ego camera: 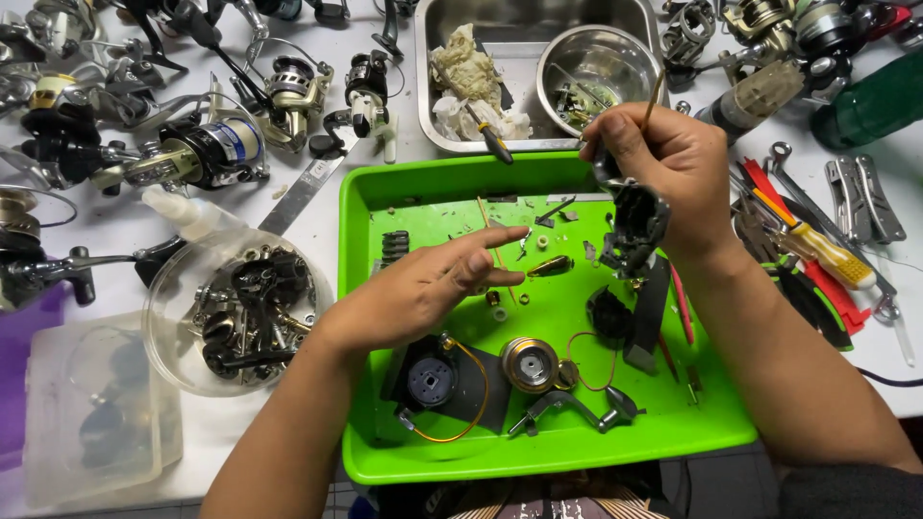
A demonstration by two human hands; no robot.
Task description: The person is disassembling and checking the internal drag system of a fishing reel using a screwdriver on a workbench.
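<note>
Gripping a black reel body (635, 226) over the far right of the green tray (385, 452), the right hand (673, 163) is closed on it and pinches a thin brush (653, 98) upright. The left hand (423, 288) hovers open, fingers stretched flat above the tray's small parts, holding nothing. A silver spool (530, 363) lies nearer. A clear round tub of screws (236, 312) sits left; red-handled tools (817, 279) lie right.

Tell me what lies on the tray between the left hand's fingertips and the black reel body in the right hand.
In the head view, a small brass bullet-shaped part lies on the green tray between the left hand and the black reel body held by the right hand.
</note>
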